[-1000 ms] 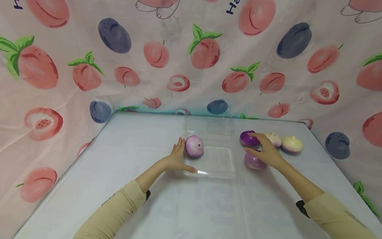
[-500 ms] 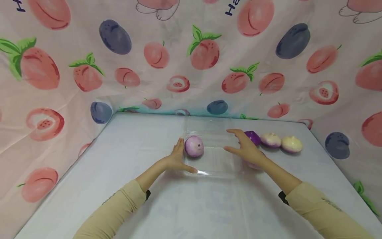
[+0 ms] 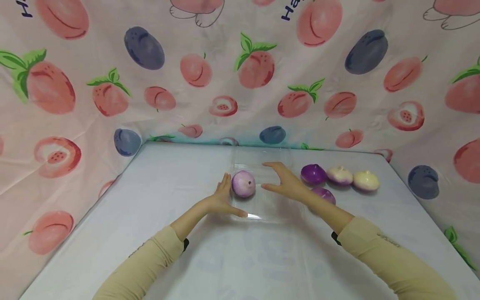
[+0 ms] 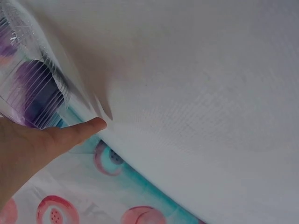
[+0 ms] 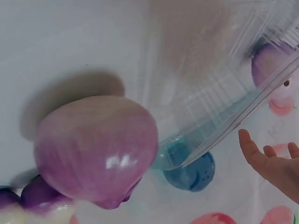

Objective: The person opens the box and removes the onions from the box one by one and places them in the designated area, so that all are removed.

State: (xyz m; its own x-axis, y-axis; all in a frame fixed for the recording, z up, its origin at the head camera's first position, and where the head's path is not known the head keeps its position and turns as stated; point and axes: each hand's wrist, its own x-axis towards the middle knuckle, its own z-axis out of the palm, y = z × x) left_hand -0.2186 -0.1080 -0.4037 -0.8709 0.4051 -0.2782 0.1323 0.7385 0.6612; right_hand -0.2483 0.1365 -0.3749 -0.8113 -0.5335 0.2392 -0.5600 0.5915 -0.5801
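A clear plastic hinged box [image 3: 275, 210] lies opened out on the white table, its other half [image 3: 262, 155] toward the back. One light purple onion [image 3: 243, 184] sits in its left side. My left hand [image 3: 220, 201] rests at the box's left edge, fingers straight and thumb stretched along the front corner. In the left wrist view, the left thumb [image 4: 77, 133] points past the ribbed plastic wall. My right hand [image 3: 288, 183] is over the box, thumb and fingers spread toward the onion with a gap between them and nothing held.
To the right of the box lies a light purple onion [image 3: 324, 195], partly behind the right forearm. Behind it sit a dark purple onion [image 3: 313, 174], a white-and-purple onion [image 3: 340, 176] and a yellowish one [image 3: 366, 181]. A fruit-print cloth [image 3: 240, 91] hangs around the table.
My right hand has moved left from above the loose onions to over the box, close to the onion inside. The left hand and the onions have stayed in place.
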